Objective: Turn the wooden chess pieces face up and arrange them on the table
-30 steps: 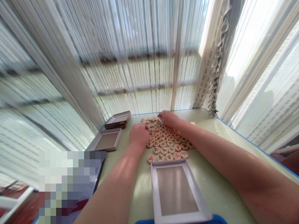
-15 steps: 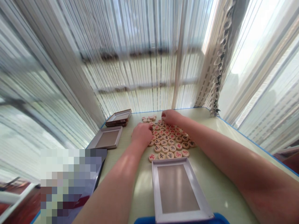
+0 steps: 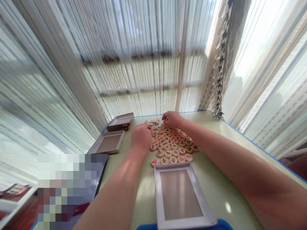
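Round wooden Chinese chess pieces (image 3: 169,141) with red and black characters lie face up in close rows. At the left edge of the far rows is my left hand (image 3: 141,135), its fingers partly bent and a little apart, with no piece visible in them. My right hand (image 3: 173,120) reaches over the far end of the rows, thumb and fingers apart above the pieces there. A small heap of loose pieces (image 3: 153,122) sits between and beyond my hands. My right forearm covers part of the right side of the rows.
Nearest me, a shallow white-rimmed box tray (image 3: 157,191) touches the front row and overlaps something blue (image 3: 146,227). On the left are another box tray (image 3: 120,145), a stack of flat boxes (image 3: 120,122) and a dark-edged, partly pixelated object (image 3: 102,174). String curtains (image 3: 134,73) hang behind the table.
My left hand has drawn slightly left, away from the pieces. My right hand has shifted a little left, and its fingers have spread. The whole view has moved slightly.
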{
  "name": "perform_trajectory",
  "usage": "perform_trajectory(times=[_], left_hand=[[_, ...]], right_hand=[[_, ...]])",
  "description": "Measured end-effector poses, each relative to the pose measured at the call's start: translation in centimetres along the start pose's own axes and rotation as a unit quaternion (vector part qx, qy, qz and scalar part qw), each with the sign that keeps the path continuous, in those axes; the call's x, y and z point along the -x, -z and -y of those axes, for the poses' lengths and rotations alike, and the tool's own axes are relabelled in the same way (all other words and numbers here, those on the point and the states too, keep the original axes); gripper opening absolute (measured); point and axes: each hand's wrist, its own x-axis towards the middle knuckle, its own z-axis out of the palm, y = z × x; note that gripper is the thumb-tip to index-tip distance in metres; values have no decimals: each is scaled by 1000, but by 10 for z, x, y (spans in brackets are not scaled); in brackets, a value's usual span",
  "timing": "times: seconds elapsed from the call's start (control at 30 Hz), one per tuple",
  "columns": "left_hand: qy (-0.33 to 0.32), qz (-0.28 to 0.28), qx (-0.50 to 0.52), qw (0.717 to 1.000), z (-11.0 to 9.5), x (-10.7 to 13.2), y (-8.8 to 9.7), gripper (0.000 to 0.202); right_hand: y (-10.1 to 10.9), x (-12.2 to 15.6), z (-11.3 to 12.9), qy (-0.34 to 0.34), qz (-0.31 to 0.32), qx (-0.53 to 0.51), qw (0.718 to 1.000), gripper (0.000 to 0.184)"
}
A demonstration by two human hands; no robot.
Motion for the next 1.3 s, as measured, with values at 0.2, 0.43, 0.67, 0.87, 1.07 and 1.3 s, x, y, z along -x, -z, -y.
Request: perform_trajectory(times=[0.2,0.43,0.67,0.87,1.07,1.3], left_hand=[[98,-35,7,995,7,0,4,31],[104,14,3,994,11,-3,-2,29],[98,27,-9,995,8,-3,0,30],[90,18,-19,996,6,-2,0,29],[92,23,-27,995,5,-2,1,28],[87,26,-35,995,4,-3,1,28]], right_hand=[[5,2,2,18,31,-13,999,21],[-11,5,11,115,0,0,993,42],[-17,9,26,146,27,-12,989,38],[-11,9,26,112,21,-23,993,25],[-7,8,25,97,33,-6,995,24],[-8,6,19,47,5,-33,998,28]])
